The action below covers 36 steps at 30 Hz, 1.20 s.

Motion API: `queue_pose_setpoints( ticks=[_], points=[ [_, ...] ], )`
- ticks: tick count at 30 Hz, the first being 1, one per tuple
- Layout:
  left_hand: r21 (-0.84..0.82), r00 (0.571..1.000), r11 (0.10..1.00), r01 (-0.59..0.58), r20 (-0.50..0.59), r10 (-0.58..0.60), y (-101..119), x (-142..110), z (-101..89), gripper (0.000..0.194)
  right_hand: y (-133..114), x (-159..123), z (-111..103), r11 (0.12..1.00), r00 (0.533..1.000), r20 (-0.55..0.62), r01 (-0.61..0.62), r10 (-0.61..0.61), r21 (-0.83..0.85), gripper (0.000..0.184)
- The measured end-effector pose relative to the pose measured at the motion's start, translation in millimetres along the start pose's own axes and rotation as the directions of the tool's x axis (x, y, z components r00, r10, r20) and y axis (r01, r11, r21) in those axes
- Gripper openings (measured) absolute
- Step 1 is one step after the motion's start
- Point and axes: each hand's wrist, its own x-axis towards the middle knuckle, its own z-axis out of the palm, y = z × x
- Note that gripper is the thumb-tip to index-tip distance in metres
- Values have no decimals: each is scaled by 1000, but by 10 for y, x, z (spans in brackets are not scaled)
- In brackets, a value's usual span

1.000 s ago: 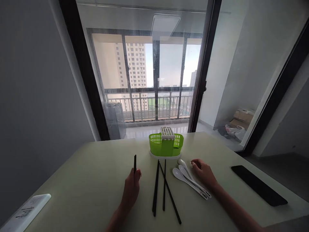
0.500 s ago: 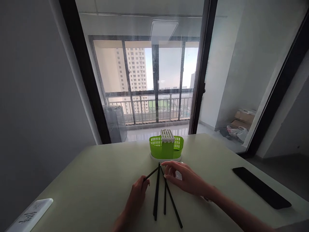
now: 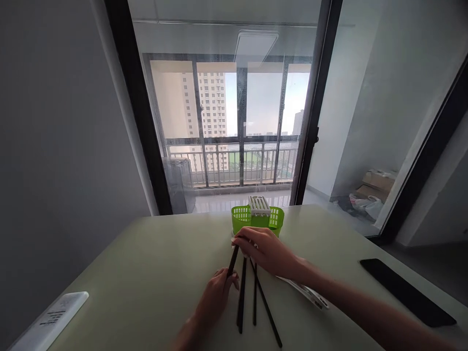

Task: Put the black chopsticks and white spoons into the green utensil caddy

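Note:
Both my hands are on one dark bundle of chopsticks [image 3: 232, 261], raised above the table. Lower down, my left hand [image 3: 218, 288] is closed round it, while my right hand [image 3: 265, 247] pinches its upper end. Several more black chopsticks [image 3: 268, 312] lie on the table just right of my left hand, some crossing. White spoons [image 3: 309, 294] rest under my right forearm, with only their handles showing. Behind my right hand stands a green basket [image 3: 240, 217] with a white slotted top [image 3: 259, 205]; the hand covers part of its front.
A long black flat object [image 3: 405, 291] lies at the table's right side. On the left edge sits a white box-like object [image 3: 60, 317] with dark print. Beyond the pale table [image 3: 164, 253] is a glass door with a dark frame [image 3: 309, 141].
My right hand has come left from beside the spoons, over the chopsticks, and taken the upper end of the chopsticks held in my left hand. My left hand has shifted right.

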Motion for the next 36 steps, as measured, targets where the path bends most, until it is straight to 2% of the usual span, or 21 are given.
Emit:
queue_pose_setpoints(
  ticks=[6, 12, 17, 19, 24, 29, 32, 36],
  points=[
    [28, 999, 1000, -14, 41, 13, 37, 8, -1, 39, -39, 113, 45, 1000, 996, 86, 19, -17, -25, 34],
    [77, 996, 993, -88, 35, 85, 1, 16, -1, 29, 19, 59, 83, 1000, 996, 84, -14, 15, -15, 36],
    [124, 995, 988, -95, 18, 93, -76, 8, 45, 25, 74, 102, 47, 998, 994, 99, -32, 38, -56, 43],
    [132, 997, 989, -67, -33, 72, -125, -1, 71, 24, 98, 162, -13, 997, 997, 62, -29, 34, -77, 44],
    [162, 981, 986, 42, -195, -9, -268, -34, 107, 45, 191, 386, -309, 989, 988, -154, -43, 20, -144, 45],
    [190, 975, 981, 43, -223, 1, -353, -58, 110, 41, 452, 618, -558, 943, 943, -333, -126, 18, -307, 47],
    [185, 978, 982, 38, -209, 2, -355, -61, 107, 38, 710, 737, -562, 919, 941, -336, -173, 48, -353, 42],
    [180, 981, 983, 42, -196, -6, -337, -60, 105, 32, 1095, 897, -461, 895, 946, -291, -251, 146, -369, 38]
  ],
)
